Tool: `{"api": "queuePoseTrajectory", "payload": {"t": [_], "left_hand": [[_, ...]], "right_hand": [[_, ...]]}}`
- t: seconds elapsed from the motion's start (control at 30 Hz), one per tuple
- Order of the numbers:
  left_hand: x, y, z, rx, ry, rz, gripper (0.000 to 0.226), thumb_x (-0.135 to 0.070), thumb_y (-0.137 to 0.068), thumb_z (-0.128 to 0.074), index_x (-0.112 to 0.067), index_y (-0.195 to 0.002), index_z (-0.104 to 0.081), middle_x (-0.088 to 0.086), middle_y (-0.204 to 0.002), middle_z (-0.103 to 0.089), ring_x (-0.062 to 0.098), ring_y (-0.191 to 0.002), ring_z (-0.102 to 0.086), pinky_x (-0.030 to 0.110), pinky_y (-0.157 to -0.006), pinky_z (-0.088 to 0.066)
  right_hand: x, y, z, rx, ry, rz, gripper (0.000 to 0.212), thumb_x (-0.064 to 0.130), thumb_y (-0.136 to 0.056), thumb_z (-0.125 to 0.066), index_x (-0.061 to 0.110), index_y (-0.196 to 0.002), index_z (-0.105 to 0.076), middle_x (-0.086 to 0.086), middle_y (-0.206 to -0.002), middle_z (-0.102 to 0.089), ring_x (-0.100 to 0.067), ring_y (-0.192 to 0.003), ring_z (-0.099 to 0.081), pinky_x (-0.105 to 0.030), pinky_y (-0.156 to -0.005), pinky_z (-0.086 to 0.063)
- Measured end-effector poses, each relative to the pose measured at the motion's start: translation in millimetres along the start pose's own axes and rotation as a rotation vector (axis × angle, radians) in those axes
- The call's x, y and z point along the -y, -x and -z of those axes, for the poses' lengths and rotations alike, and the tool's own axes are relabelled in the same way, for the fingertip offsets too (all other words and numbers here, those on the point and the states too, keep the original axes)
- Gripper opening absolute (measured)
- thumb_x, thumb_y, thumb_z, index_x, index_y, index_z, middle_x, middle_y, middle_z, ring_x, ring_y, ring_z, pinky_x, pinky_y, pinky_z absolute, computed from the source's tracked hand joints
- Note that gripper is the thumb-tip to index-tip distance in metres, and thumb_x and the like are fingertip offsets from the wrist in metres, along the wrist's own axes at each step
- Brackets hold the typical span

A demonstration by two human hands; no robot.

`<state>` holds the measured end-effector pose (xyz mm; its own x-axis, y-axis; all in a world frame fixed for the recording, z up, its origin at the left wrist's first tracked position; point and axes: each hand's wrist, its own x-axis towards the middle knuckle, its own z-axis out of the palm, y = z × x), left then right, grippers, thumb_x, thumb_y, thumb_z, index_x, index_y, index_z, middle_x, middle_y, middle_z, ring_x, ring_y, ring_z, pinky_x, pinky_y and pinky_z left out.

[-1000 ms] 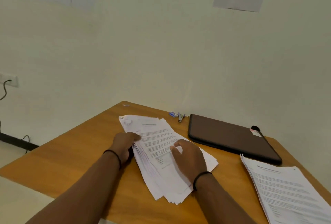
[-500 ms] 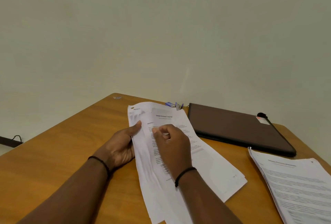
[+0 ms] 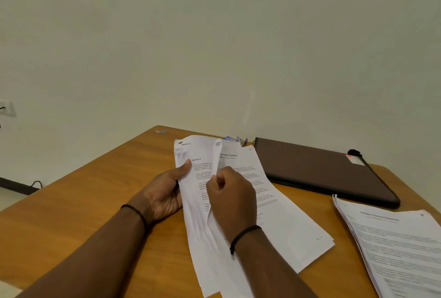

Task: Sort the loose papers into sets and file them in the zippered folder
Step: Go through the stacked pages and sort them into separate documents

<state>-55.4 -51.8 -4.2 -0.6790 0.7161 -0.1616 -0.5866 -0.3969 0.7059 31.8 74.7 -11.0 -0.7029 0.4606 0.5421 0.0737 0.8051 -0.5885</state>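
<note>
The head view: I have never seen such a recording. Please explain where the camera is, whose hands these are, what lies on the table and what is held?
There is no machine here. A person wears one camera on the head, looking down at their own hands. The left hand holds a sheaf of loose papers by its edge. The right hand pinches one sheet and peels it away. On the wooden table lie a closed brown zippered folder and, at the right, a second stack of papers.
</note>
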Motion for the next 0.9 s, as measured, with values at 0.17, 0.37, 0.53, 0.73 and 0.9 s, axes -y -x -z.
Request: {"api": "queuePoseTrajectory", "payload": {"t": [0.17, 0.37, 0.53, 0.73, 0.9], "left_hand": [[-1.2, 4.0, 0.2, 0.001, 0.005, -0.005, 0.040, -0.026, -0.100, -0.047, -0.004, -0.133, -0.055, 0.022, -0.129, -0.064, 0.037, -0.113, -0.066, 0.054, -0.089, -0.053], [-0.3, 7.4, -2.5, 0.007, -0.004, -0.041, 0.044, -0.037, -0.103, -0.040, -0.007, -0.130, -0.058, 0.019, -0.125, -0.066, 0.034, -0.103, -0.071, 0.050, -0.086, -0.057], [-0.5, 10.5, -6.0, 0.040, 0.023, -0.005, 0.042, -0.037, -0.104, -0.038, -0.008, -0.126, -0.058, 0.023, -0.113, -0.070, 0.036, -0.086, -0.074, 0.047, -0.067, -0.062], [-2.5, 9.5, -4.3, 0.044, 0.003, 0.007, 0.044, -0.029, -0.099, -0.047, -0.005, -0.136, -0.052, 0.023, -0.127, -0.064, 0.035, -0.103, -0.070, 0.049, -0.086, -0.058], [-1.0, 9.7, -0.1, 0.045, -0.009, 0.004, 0.040, -0.030, -0.103, -0.042, -0.006, -0.132, -0.055, 0.021, -0.128, -0.064, 0.035, -0.101, -0.071, 0.048, -0.077, -0.061]], "right_hand": [[0.6, -0.6, 3.4, -0.092, -0.082, -0.100, 0.017, 0.018, -0.098, -0.049, 0.023, -0.114, -0.046, 0.004, -0.070, -0.057, -0.013, -0.060, -0.056, -0.020, -0.053, -0.047], [2.2, 3.1, 4.9, -0.025, -0.101, 0.026, 0.025, 0.014, -0.098, -0.049, 0.018, -0.117, -0.065, 0.001, -0.105, -0.067, -0.015, -0.096, -0.063, -0.020, -0.077, -0.050], [5.4, 7.5, 1.3, 0.068, 0.026, 0.146, 0.052, 0.064, -0.086, -0.055, 0.021, -0.113, -0.065, 0.006, -0.107, -0.063, -0.009, -0.097, -0.058, -0.017, -0.077, -0.048], [7.7, 4.9, 1.6, -0.005, 0.031, 0.055, 0.025, 0.043, -0.094, -0.057, 0.022, -0.080, -0.059, 0.006, -0.083, -0.061, -0.011, -0.077, -0.058, -0.024, -0.068, -0.051], [5.5, 5.4, 0.6, -0.058, -0.127, -0.133, 0.009, 0.029, -0.098, -0.054, 0.021, -0.095, -0.057, 0.003, -0.091, -0.068, -0.013, -0.076, -0.064, -0.026, -0.069, -0.057]]}}
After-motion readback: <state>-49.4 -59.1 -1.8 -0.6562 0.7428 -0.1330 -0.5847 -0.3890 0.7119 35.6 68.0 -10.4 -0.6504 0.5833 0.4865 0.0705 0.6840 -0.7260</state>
